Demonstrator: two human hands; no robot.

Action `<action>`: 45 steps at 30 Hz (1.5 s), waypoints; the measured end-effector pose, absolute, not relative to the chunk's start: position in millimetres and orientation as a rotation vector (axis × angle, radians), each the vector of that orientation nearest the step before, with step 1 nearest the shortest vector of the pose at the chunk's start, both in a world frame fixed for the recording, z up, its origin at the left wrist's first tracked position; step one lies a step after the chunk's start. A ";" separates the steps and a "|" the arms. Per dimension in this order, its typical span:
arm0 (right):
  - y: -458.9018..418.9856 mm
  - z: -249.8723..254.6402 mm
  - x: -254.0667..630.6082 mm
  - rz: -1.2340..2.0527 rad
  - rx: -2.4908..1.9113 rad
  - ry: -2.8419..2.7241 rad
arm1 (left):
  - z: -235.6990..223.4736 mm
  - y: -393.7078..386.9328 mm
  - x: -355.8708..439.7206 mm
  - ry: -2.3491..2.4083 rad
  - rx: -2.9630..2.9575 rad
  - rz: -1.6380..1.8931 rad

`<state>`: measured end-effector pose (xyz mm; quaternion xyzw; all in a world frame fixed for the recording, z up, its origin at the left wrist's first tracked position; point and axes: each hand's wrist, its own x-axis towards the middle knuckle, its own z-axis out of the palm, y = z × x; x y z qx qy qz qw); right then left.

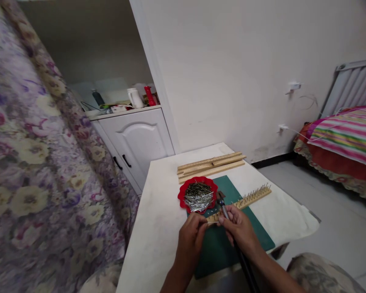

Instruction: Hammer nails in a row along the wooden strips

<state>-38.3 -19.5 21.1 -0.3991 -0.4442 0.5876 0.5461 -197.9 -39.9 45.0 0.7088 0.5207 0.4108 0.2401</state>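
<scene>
My right hand point(239, 228) is wrapped around a hammer point(221, 200), its head pointing away from me and its dark handle running down toward my lap. Between finger and thumb my left hand point(192, 234) pinches a thin nail point(212, 222), whose other end reaches the fingertips of my right hand. Under and beyond both hands lies a wooden strip point(256, 197) with a row of nails standing up along its right part. The strip rests across a green mat point(219, 252). A red scalloped dish point(181, 197) full of loose dark and silvery nails sits just behind my left hand.
Several bare wooden strips point(212, 165) lie at the back of the white-covered table point(158, 211). A floral curtain point(64, 183) hangs at left beside a white cabinet point(143, 138). At right stands a bed point(347, 134) with a striped cover.
</scene>
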 end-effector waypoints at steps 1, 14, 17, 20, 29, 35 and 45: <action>-19.8 21.1 -38.4 1.407 -0.938 -1.047 | 42.9 -39.2 -196.1 1.402 1.820 1.166; -26.1 27.1 -35.0 1.380 -0.928 -1.042 | 13.8 -23.4 -191.7 1.306 1.227 1.388; -26.6 28.9 -28.4 1.362 -0.955 -1.044 | 4.9 -18.6 -195.5 1.432 1.467 1.340; -28.3 29.3 -25.1 1.366 -0.985 -1.041 | -3.2 -15.5 -192.5 1.503 1.662 1.282; -32.1 30.3 -21.8 1.369 -1.010 -1.038 | -8.8 -11.8 -186.8 1.593 1.854 1.169; -32.8 31.7 -20.1 1.388 -1.029 -1.048 | -9.6 -11.7 -184.0 1.618 1.902 1.130; -43.2 23.9 -29.8 1.659 -0.925 -1.238 | -13.9 -9.9 -181.5 1.702 1.905 1.084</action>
